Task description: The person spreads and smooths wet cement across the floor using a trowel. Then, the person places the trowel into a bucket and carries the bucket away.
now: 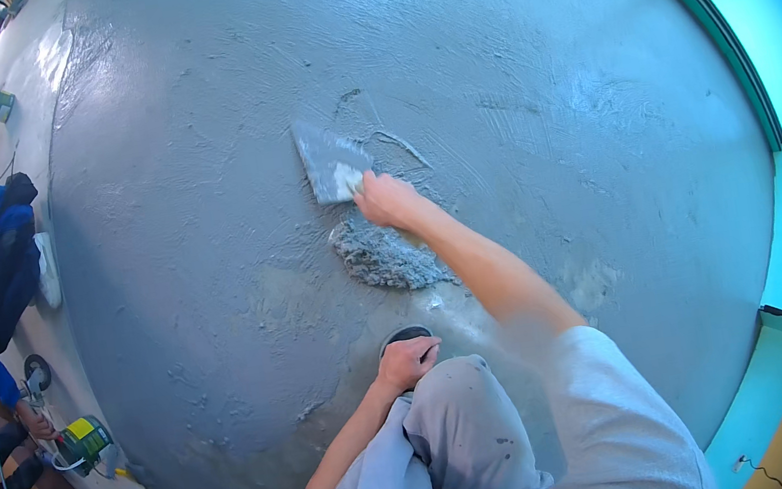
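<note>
My right hand (389,200) is closed around the handle end of the trowel (332,164), pinching it firmly enough by the look of it, though the handle itself is mostly hidden by my fingers. I judge the trowel light, its flat blade stiff with perhaps a little give along the far edge. Nothing about it seems fragile, but wet smears could make it slippery, so the handle, close to the blade, is the place to take hold.

The blade reaches ahead and to the left of my grip, over the grey, wet-looking floor (201,192). The mound of grey mix (382,251) lies on my near side of that grip, just beside it and partly behind my forearm. It looks soft, lumpy and probably heavy for its bulk, better scooped with the blade than grasped.

My left hand (409,363) is bent in by my knee (465,400), well apart from the trowel; I cannot tell how tightly its fingers are curled.
</note>
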Available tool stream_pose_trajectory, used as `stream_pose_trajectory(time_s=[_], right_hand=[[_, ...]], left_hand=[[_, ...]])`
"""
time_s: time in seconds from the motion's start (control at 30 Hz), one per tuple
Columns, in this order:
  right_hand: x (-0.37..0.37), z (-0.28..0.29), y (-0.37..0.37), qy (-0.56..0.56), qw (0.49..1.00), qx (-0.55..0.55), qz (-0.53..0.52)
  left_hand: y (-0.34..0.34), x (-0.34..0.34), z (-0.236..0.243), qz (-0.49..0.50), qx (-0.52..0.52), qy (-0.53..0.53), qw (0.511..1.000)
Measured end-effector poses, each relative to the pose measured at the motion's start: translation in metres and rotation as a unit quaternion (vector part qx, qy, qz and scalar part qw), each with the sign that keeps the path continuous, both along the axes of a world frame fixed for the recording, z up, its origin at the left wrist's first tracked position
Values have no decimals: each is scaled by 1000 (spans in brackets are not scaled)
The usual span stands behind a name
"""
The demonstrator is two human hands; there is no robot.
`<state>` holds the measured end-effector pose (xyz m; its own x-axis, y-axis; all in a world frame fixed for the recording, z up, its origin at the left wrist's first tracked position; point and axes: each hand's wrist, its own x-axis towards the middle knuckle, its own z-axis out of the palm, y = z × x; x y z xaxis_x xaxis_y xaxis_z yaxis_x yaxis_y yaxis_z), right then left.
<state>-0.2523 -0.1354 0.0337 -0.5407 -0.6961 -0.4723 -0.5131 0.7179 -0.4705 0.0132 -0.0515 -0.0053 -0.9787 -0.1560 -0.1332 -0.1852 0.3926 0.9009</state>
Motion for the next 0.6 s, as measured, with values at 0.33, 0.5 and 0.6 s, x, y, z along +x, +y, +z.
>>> stream_pose_trajectory(time_s=[0.33,0.5,0.6], right_hand=[[-68,-7,142,221,958,70,-168],[-11,5,278,163,911,185,-331],[48,27,323,108,882,135,-438]], left_hand=[[8,-12,10,4,-17,24,1000],[8,-4,6,10,-28,32,999],[5,-7,8,8,-43,32,999]])
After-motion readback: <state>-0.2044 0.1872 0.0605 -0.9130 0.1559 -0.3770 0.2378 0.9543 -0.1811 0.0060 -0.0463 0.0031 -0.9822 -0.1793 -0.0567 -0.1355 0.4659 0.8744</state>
